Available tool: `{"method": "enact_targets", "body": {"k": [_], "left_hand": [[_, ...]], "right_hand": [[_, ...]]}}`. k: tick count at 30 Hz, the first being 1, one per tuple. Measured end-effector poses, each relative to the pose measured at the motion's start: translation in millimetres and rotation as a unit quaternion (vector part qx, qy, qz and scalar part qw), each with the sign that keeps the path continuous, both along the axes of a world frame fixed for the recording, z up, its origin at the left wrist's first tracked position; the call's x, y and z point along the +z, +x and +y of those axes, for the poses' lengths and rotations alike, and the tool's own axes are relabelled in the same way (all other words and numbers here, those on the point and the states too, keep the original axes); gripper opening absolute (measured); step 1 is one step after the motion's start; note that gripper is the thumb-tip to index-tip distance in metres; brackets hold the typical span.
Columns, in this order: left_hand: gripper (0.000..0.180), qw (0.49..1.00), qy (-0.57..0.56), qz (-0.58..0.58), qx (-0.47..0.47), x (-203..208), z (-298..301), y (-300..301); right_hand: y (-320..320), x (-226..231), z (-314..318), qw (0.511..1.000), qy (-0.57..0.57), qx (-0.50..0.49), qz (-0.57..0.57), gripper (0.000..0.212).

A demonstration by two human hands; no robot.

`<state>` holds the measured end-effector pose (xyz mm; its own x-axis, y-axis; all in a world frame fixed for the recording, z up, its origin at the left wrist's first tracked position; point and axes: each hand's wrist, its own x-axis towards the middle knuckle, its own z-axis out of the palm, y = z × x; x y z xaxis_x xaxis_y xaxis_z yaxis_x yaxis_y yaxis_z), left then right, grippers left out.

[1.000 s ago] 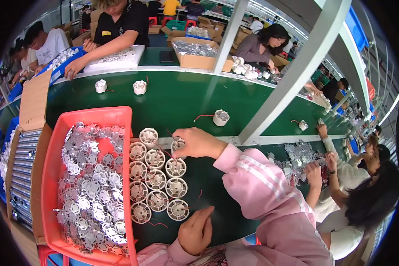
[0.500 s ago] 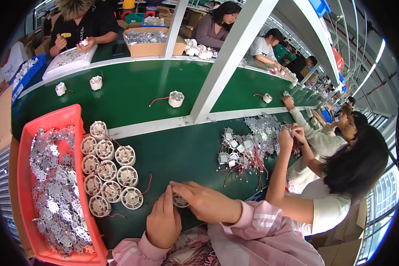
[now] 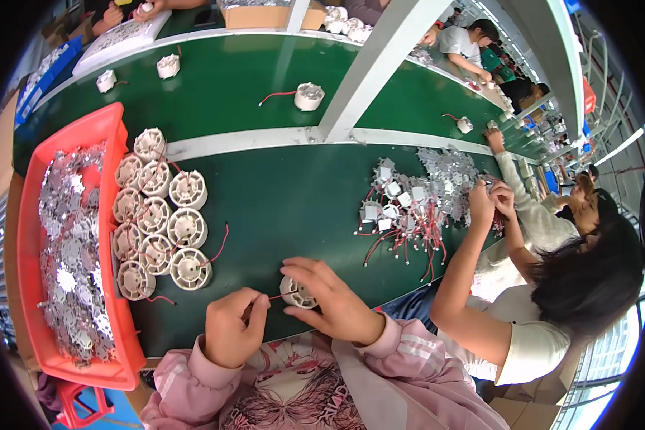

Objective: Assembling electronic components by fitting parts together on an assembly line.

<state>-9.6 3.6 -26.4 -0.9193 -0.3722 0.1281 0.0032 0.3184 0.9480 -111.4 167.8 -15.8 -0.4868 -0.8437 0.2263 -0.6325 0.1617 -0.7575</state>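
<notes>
Near the front edge of the dark green bench, a white round plastic housing [image 3: 300, 295] with a ribbed, open top lies under my right hand [image 3: 340, 304]. My right fingers curl over its far side while the thumb presses the near side. A thin red wire [image 3: 277, 295] runs leftward from the housing to my left hand [image 3: 234, 326], pinched between thumb and forefinger. To the left stand several similar housings [image 3: 188, 228] in packed rows, some with red wires trailing out.
A red tray [image 3: 130, 315] of silvery metal plates sits at the left. Wired metal parts [image 3: 401, 204] lie in a pile at the right, beside a co-worker's hands [image 3: 489, 201]. Beyond a metal rail, a green conveyor [image 3: 222, 86] carries several white housings. A slanted post [image 3: 376, 79] rises from the rail.
My hands have moved apart, and the left now pulls the red wire out to the left. My right hand has opened around the housing, showing more of it. The whole view has shifted.
</notes>
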Motion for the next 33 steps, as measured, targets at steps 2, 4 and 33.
{"method": "enact_targets", "body": {"k": [2, 4, 33], "left_hand": [[0.013, 0.998, -0.056, -0.017, 0.001, 2.7, -2.2, -0.7], [0.014, 0.986, -0.164, -0.030, -0.016, 5.7, -2.7, -0.1], [0.027, 0.953, -0.297, 0.061, 0.007, 34.8, 11.7, -11.5]], "right_hand": [[-2.0, -1.1, 3.1, 1.000, -0.009, -0.005, -0.014, 0.065], [-3.1, -2.3, 2.2, 1.000, -0.013, -0.008, -0.024, 0.064], [-95.4, 12.8, 39.4, 0.925, 0.151, -0.269, 0.221, 0.029]]}}
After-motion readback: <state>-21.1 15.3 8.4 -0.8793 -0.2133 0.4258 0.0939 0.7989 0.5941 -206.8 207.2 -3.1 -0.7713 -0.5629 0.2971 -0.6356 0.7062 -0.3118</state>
